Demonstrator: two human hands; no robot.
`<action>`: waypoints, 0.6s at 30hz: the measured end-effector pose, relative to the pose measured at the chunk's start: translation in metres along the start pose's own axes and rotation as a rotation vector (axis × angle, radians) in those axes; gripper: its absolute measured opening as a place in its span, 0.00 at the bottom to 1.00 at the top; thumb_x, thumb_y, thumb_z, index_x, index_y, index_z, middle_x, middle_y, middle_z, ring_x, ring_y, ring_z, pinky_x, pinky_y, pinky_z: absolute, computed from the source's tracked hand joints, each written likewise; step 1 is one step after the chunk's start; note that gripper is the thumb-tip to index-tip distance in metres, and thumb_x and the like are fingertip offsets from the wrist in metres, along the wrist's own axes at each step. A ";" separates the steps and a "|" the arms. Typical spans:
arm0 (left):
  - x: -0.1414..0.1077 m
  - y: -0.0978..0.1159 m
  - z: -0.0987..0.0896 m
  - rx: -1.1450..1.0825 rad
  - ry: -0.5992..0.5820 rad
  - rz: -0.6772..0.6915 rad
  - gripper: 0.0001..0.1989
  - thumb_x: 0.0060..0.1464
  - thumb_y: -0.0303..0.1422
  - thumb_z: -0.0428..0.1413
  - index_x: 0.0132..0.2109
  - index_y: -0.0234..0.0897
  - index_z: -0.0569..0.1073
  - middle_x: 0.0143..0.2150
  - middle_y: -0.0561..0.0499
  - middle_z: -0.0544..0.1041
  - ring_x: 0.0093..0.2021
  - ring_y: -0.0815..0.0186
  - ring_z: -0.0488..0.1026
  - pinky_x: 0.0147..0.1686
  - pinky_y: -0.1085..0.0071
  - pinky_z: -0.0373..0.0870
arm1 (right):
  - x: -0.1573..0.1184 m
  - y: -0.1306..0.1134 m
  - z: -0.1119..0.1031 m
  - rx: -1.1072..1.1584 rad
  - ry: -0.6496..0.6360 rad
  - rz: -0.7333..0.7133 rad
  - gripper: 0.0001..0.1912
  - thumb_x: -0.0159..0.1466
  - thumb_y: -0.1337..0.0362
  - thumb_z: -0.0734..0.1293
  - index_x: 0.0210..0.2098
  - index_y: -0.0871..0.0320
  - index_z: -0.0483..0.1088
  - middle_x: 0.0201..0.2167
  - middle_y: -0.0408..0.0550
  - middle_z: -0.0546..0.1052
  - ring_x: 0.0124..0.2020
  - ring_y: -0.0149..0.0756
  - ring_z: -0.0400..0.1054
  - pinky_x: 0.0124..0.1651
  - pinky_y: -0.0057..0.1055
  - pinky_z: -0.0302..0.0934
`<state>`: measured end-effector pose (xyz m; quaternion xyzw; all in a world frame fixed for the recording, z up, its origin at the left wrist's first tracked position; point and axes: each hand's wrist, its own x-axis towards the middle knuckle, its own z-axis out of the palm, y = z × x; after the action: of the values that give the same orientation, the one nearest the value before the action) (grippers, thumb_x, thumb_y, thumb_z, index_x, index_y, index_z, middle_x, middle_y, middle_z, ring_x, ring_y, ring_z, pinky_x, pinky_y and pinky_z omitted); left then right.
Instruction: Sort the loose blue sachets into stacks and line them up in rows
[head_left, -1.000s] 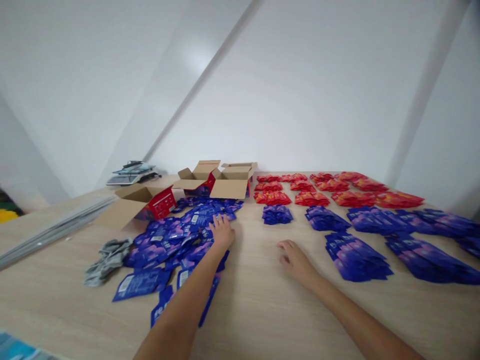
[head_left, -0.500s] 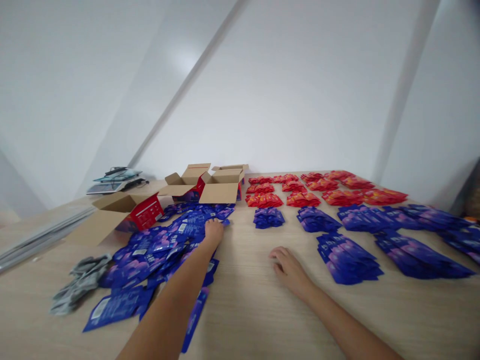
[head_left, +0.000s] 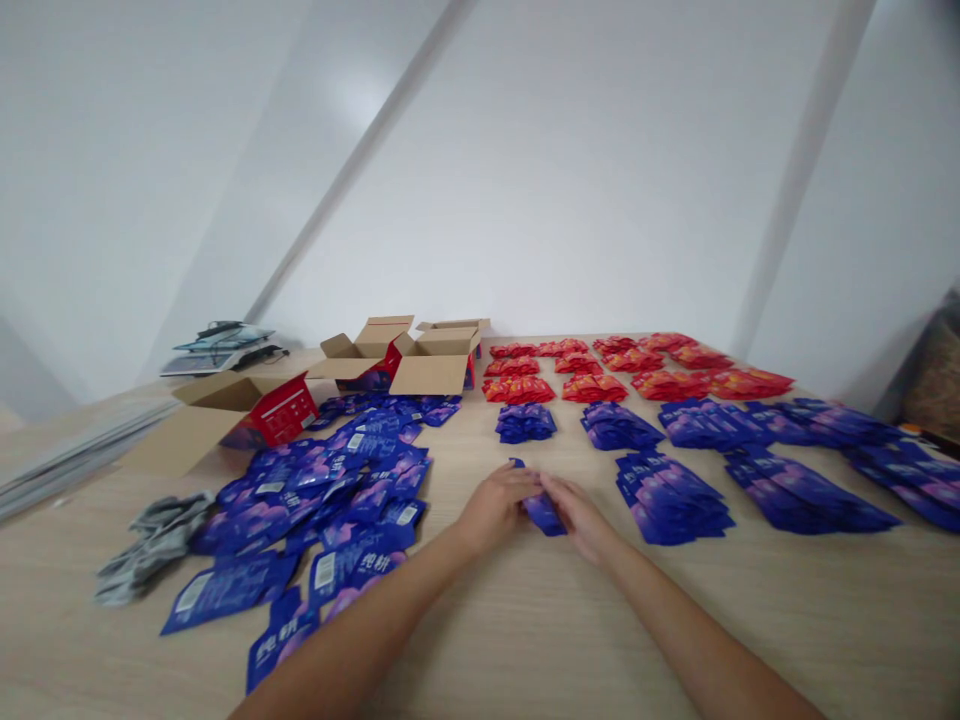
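Observation:
A blue packet (head_left: 545, 513) lies between my two hands, just above or on the wooden table. My left hand (head_left: 496, 508) is closed on it from the left, fingers over its top. From the right, my right hand (head_left: 579, 515) grips its other edge, fingertips close to the left hand's. Whether more than one packet is held I cannot tell. To the left spreads a loose heap of blue packets (head_left: 315, 490). Right of my hands lies a fanned stack of blue packets (head_left: 671, 500), with a smaller blue stack (head_left: 525, 424) behind.
Red packet stacks (head_left: 517, 390) stand in rows at the back. Open cardboard boxes (head_left: 431, 375) are behind the heap, with another open box (head_left: 281, 415) at left. Grey gloves (head_left: 154, 548) lie near the left front. A scale-like device (head_left: 217, 355) sits far left.
My left hand has come from the heap to the middle with a blue packet. My right hand has met it there and closed on the packet. The view has shifted slightly.

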<state>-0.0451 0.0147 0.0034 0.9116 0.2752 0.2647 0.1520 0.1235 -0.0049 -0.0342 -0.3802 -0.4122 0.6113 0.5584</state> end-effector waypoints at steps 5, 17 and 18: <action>0.008 -0.004 0.038 -0.367 0.443 -0.288 0.19 0.55 0.28 0.46 0.53 0.40 0.71 0.57 0.46 0.71 0.58 0.62 0.65 0.60 0.58 0.56 | -0.001 0.001 -0.011 -0.034 0.128 -0.052 0.29 0.47 0.54 0.74 0.47 0.56 0.69 0.36 0.47 0.79 0.38 0.42 0.73 0.41 0.36 0.66; 0.030 -0.008 0.048 -1.242 0.686 -0.778 0.18 0.37 0.41 0.65 0.31 0.31 0.73 0.25 0.50 0.76 0.24 0.68 0.72 0.28 0.72 0.68 | -0.004 0.012 0.003 -0.459 -0.108 0.005 0.21 0.56 0.46 0.64 0.37 0.57 0.65 0.19 0.41 0.74 0.19 0.35 0.70 0.20 0.29 0.63; 0.029 -0.008 0.048 -1.248 0.702 -0.779 0.19 0.38 0.43 0.65 0.31 0.31 0.72 0.24 0.50 0.76 0.24 0.68 0.72 0.28 0.72 0.68 | -0.006 0.012 0.004 -0.495 -0.121 0.046 0.21 0.58 0.45 0.61 0.38 0.57 0.64 0.15 0.39 0.72 0.15 0.34 0.68 0.17 0.27 0.60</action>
<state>-0.0003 0.0316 -0.0269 0.3618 0.4061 0.5676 0.6180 0.1154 -0.0120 -0.0439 -0.4773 -0.5732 0.5260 0.4085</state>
